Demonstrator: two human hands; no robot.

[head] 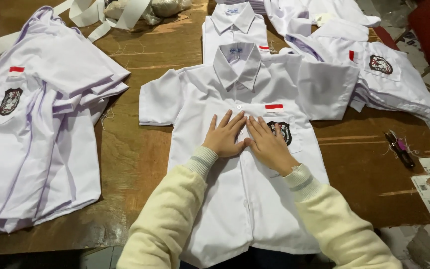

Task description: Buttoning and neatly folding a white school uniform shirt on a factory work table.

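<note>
While both palms press flat, fingers spread and holding nothing, my left hand (226,135) and right hand (269,143) touch thumbs on the smooth white short-sleeved cotton shirt (245,199), spread face-up mid wooden table (130,154), right fingers covering its dark chest badge (285,132). Folded white shirts (41,144) are stacked left.

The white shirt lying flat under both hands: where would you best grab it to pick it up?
Probably at the two shoulder seams of the white shirt, either side of the collar, pinching from the far edge. It lies face up and buttoned, sleeves spread, so the shoulders are free folded edges. The left hand and right hand press flat on the chest, beside the badge pocket.
</note>
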